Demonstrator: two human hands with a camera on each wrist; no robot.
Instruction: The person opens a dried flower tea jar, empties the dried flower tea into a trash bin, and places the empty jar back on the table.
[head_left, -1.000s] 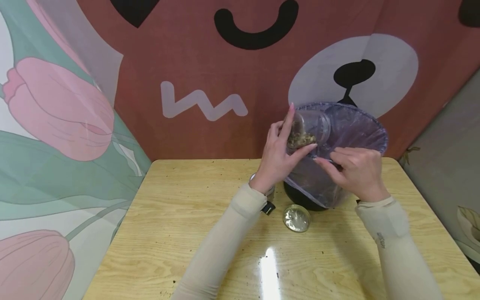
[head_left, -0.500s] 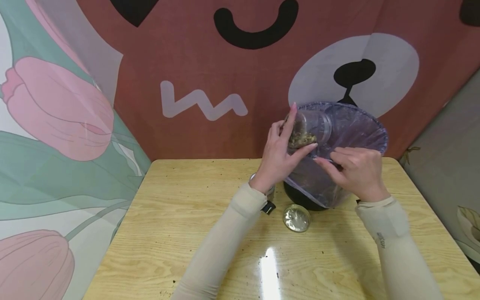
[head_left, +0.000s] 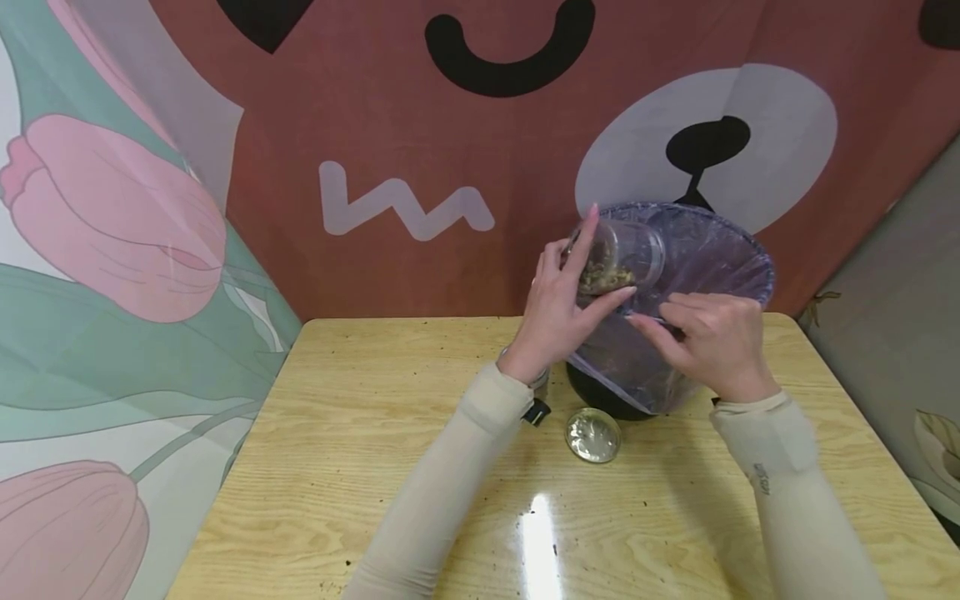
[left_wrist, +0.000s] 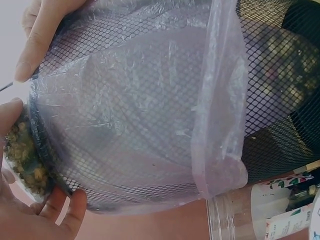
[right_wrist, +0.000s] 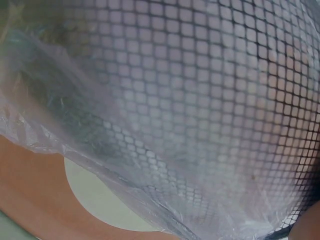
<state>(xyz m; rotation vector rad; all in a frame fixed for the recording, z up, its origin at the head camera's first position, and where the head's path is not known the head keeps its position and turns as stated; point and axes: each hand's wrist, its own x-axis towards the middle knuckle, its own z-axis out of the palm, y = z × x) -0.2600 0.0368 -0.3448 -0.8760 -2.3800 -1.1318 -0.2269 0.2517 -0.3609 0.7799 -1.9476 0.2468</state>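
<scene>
My left hand grips a clear jar lying tipped on its side, its mouth pointing right over a bin's opening. Yellowish dried flower bits lie along the jar's lower wall. The black mesh bin wears a thin purple plastic liner folded over its rim. At the near rim, my right hand pinches the edge with thumb and curled fingers. The right wrist view shows mostly the bagged mesh, with a bit of finger in the lower right corner. Darker contents show through the mesh near the bin's base.
On the wooden table, a round shiny lid lies just in front of the bin. A small black item sits beside it, by a container partly hidden behind my left wrist. Dark crumbs dot the tabletop. A printed cloth hangs behind.
The jar has shifted and turned slightly to the right in my left hand, and the flower bits have slid a little toward its mouth. My right hand keeps its place on the rim.
</scene>
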